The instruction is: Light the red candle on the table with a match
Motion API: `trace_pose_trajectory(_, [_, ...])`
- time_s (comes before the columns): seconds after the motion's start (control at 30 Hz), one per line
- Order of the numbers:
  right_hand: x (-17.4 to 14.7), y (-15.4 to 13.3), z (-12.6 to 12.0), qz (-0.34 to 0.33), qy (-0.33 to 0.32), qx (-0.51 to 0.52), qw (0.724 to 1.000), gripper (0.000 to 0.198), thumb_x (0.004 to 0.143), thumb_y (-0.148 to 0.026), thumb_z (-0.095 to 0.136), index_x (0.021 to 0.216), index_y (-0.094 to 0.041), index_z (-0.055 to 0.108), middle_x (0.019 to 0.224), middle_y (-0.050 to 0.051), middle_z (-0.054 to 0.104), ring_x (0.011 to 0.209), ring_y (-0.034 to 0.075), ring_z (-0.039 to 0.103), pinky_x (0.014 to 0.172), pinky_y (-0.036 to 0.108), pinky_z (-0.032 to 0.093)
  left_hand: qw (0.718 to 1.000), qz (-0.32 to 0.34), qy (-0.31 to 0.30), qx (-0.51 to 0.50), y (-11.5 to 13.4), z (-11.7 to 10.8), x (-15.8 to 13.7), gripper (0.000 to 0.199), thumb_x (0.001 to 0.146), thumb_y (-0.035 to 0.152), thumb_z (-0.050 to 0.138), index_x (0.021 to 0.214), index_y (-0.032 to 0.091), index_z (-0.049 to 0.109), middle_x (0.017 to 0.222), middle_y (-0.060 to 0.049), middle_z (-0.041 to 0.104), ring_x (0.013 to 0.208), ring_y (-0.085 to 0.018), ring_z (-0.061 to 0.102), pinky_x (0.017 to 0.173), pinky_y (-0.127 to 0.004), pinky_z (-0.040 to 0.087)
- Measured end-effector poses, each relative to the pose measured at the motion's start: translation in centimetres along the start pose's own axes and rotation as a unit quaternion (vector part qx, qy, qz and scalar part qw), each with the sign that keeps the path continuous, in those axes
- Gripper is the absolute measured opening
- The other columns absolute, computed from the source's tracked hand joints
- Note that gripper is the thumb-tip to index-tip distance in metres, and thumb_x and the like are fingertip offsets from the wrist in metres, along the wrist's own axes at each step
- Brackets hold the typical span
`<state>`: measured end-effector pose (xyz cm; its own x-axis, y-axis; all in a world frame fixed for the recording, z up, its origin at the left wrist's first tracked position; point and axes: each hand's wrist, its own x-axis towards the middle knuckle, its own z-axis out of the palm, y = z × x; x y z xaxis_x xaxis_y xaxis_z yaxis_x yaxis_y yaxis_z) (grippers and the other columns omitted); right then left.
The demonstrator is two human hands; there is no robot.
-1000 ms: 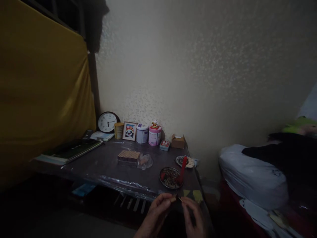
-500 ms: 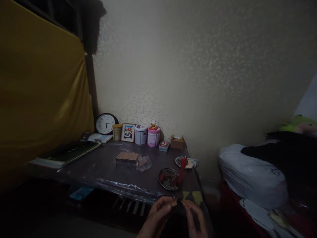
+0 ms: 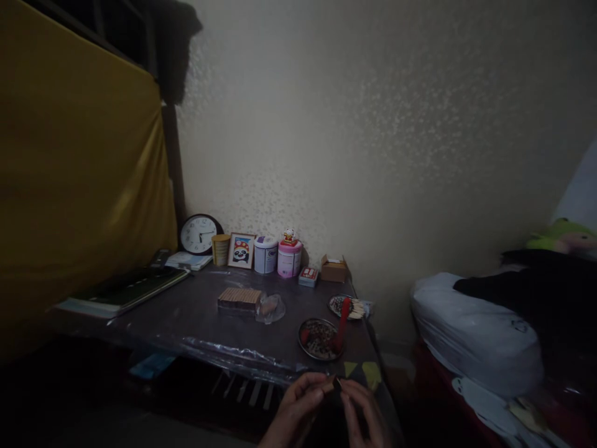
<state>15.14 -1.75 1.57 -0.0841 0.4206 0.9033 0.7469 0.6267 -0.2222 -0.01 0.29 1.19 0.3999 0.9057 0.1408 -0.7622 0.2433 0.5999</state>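
Observation:
Close together at the table's front edge, both hands work on small things. My left hand (image 3: 298, 407) is closed, its thumb and fingers pinching a small tan piece (image 3: 329, 387). My right hand (image 3: 366, 414) is closed too, fingertips at a small dark bit (image 3: 336, 384) by the end of the tan piece; what it grips is mostly hidden by the fingers. Just beyond the hands stands a round metal dish (image 3: 301, 350) of dark and pale bits, with a red spoon-like tool (image 3: 344, 317) leaning in it. Behind it, another dish (image 3: 332, 306) holds pale sticks (image 3: 357, 308).
A row of thin tan-edged pieces (image 3: 239, 300) lies mid-table beside a crumpled clear plastic bag (image 3: 270, 309). Along the wall stand a clock (image 3: 200, 234), a picture frame (image 3: 241, 251), two tins, a card box (image 3: 308, 277) and an open carton (image 3: 334, 269). Yellow scraps (image 3: 372, 375) lie near my right hand.
My right hand has come slightly closer to my left. A thin pale stick seen at the right fingertips before is now hidden. The dark bit stands more upright between the hands.

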Motion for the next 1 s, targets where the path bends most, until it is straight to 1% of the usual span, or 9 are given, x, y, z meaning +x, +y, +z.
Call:
trace_pose_trajectory(0.1, [0.0,-0.2,0.0,0.013,-0.003,-0.007,1.0,0.02,0.086,-0.016,0.051,0.103,-0.021,0.06,0.091,0.005,0.072,0.083,0.015,0.07,0.072,0.021,0.056,1.0,-0.001,-0.004,0.005,0.0,0.0,-0.1,0.025,0.066,0.025,0.075,0.089,0.018,0.068,0.09,-0.007,0.074,0.087,-0.021,0.065,0.084,-0.032,0.041])
trace_pose_trajectory(0.23, [0.6,-0.6,-0.4,-0.004,-0.01,-0.011,1.0,0.018,0.085,-0.015,0.051,0.1,-0.021,0.06,0.091,0.005,0.072,0.084,0.015,0.069,0.074,0.021,0.056,1.0,0.009,-0.011,0.015,0.4,0.3,-0.4,0.023,0.069,0.022,0.072,0.09,0.018,0.068,0.09,-0.006,0.074,0.089,-0.019,0.065,0.084,-0.029,0.041])
trace_pose_trajectory(0.33, [1.7,-1.4,-0.9,0.003,0.018,-0.013,1.0,0.014,0.087,-0.017,0.051,0.096,-0.02,0.061,0.087,0.005,0.072,0.08,0.014,0.069,0.072,0.021,0.055,1.0,0.016,-0.011,0.024,0.8,0.5,-0.5,0.022,0.071,0.02,0.07,0.093,0.018,0.067,0.092,-0.006,0.073,0.091,-0.019,0.064,0.086,-0.028,0.041])
trace_pose_trajectory(0.43, [2.5,-2.4,-1.2,0.022,0.056,-0.005,0.998,0.011,0.088,-0.02,0.05,0.091,-0.02,0.061,0.083,0.005,0.07,0.077,0.013,0.068,0.072,0.02,0.054,0.999,0.018,0.003,0.027,1.0,0.6,-0.5,0.022,0.07,0.021,0.072,0.091,0.018,0.068,0.09,-0.006,0.073,0.088,-0.018,0.064,0.085,-0.027,0.041])
trace_pose_trajectory(0.47, [2.6,-2.6,-1.2,0.026,0.059,-0.001,0.998,0.011,0.088,-0.02,0.049,0.09,-0.019,0.06,0.082,0.005,0.07,0.078,0.012,0.067,0.072,0.02,0.054,0.999,0.015,0.01,0.027,1.0,0.6,-0.5,0.023,0.068,0.021,0.073,0.09,0.018,0.068,0.09,-0.006,0.073,0.087,-0.018,0.064,0.084,-0.027,0.041])
trace_pose_trajectory(0.53, [2.6,-2.9,-1.2,0.028,0.051,0.005,0.998,0.011,0.089,-0.019,0.049,0.09,-0.019,0.06,0.083,0.005,0.07,0.079,0.012,0.067,0.073,0.02,0.054,0.999,0.007,0.027,0.029,1.0,0.6,-0.5,0.025,0.066,0.021,0.075,0.089,0.018,0.068,0.09,-0.006,0.074,0.087,-0.018,0.064,0.084,-0.028,0.041])
trace_pose_trajectory(0.63, [2.3,-2.8,-0.9,0.034,0.022,0.004,0.999,0.012,0.088,-0.018,0.05,0.093,-0.019,0.061,0.086,0.005,0.07,0.081,0.013,0.068,0.073,0.021,0.054,0.999,0.002,0.04,0.035,1.0,0.7,-0.5,0.026,0.065,0.022,0.076,0.089,0.018,0.067,0.09,-0.005,0.073,0.088,-0.018,0.064,0.085,-0.027,0.04])
trace_pose_trajectory(0.83, [2.1,-2.7,-0.9,0.041,0.023,0.005,0.999,0.014,0.088,-0.018,0.049,0.094,-0.021,0.061,0.085,0.005,0.071,0.08,0.015,0.068,0.071,0.023,0.056,0.999,0.015,0.019,0.034,0.9,0.6,-0.4,0.024,0.068,0.023,0.074,0.09,0.018,0.066,0.089,-0.005,0.073,0.086,-0.017,0.064,0.084,-0.028,0.041])
trace_pose_trajectory(1.0, [2.4,-3.2,-1.1,0.024,0.013,0.006,1.0,0.014,0.086,-0.015,0.05,0.094,-0.021,0.061,0.086,0.005,0.071,0.081,0.015,0.068,0.072,0.025,0.056,0.999,0.016,0.008,0.031,0.9,0.6,-0.5,0.018,0.071,0.021,0.071,0.087,0.017,0.066,0.088,-0.005,0.072,0.086,-0.016,0.063,0.083,-0.026,0.041])
